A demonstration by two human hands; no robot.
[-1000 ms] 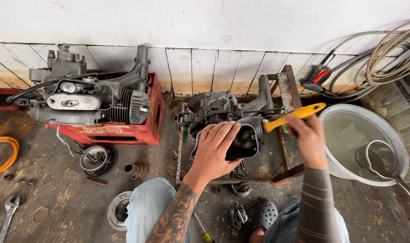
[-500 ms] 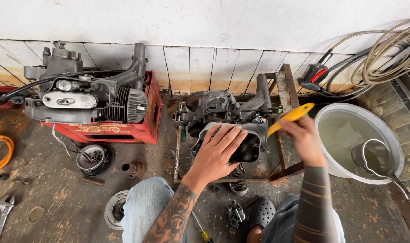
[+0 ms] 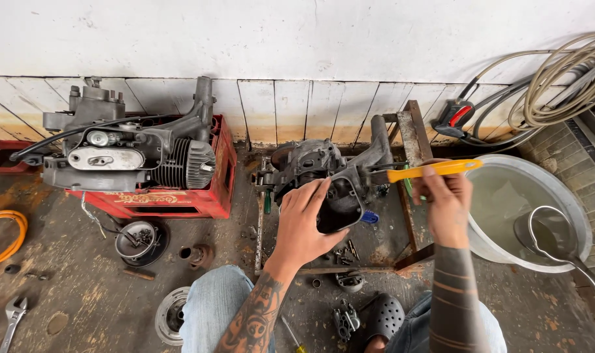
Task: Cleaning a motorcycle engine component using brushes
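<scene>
The left hand [image 3: 307,222] is pressing flat on the engine case [image 3: 330,180], fingers spread apart over its dark opening. The case is lying on a rusty metal frame [image 3: 412,140] on the floor, near the wall. The right hand [image 3: 444,202] is gripping a yellow brush [image 3: 434,170], fingers clamped together around the handle; the brush is pointing left toward the case. A water basin [image 3: 565,196] is sitting just right of the hand. A second engine [image 3: 124,150] is resting on a red crate [image 3: 180,199], well left.
</scene>
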